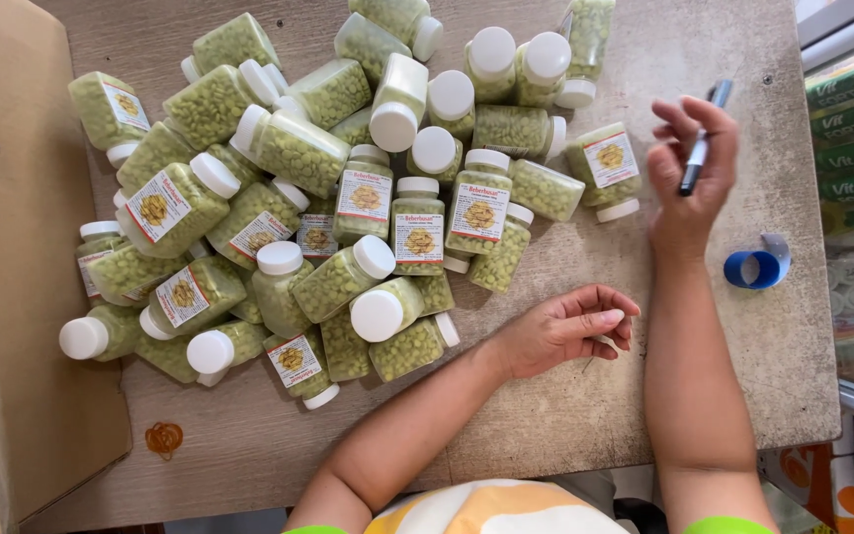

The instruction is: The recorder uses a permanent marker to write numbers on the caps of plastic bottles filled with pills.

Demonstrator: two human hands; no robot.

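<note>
Two hands beside a heap of some forty clear plastic bottles (348, 178) with white caps, full of green tablets.

Right hand (689, 183) gripping one black pen (701, 148), far right; left hand (565, 326) loosely curled, empty, on grey table (585, 415); one blue tape roll (755, 267) right.

Bottles (348, 188) piled across the left and middle of the table (565, 415), some upright, most on their sides, stacked on one another. A box (22, 396) runs along the table's left edge. Left hand (565, 326) rests on the table just right of the pile's near end. Right hand (689, 183) is farther back and to the right, a pen (701, 138) in its fingers, close to the pile's rightmost bottles. A tape roll (758, 267) lies right of that hand, near the table's right edge.
</note>
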